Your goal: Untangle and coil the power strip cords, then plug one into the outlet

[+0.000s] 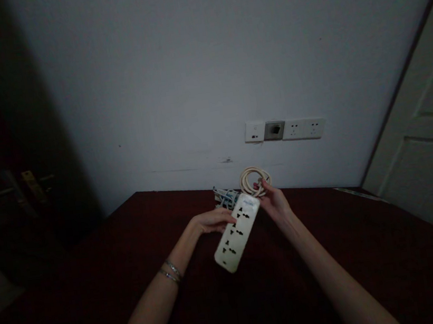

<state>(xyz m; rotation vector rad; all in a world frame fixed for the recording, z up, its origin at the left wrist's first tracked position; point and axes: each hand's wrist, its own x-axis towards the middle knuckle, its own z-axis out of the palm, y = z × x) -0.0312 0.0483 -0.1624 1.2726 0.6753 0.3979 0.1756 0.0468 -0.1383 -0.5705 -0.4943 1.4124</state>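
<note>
A white power strip (pixel 236 232) with several sockets is held up over a dark red table (pixel 97 284). My left hand (pixel 212 220) grips its left side near the top end, fingers closed on it. My right hand (pixel 274 200) is closed on the strip's coiled beige cable (pixel 254 179), which loops above the strip. Thin bracelets circle my left wrist.
A bundle of bluish-grey cables (pixel 225 197) lies on the table behind the strip. On the white wall sit white outlet plates (pixel 303 129) and a grey socket (pixel 274 130). A dark door with a handle (pixel 24 190) stands left; a white door (pixel 429 144) stands right.
</note>
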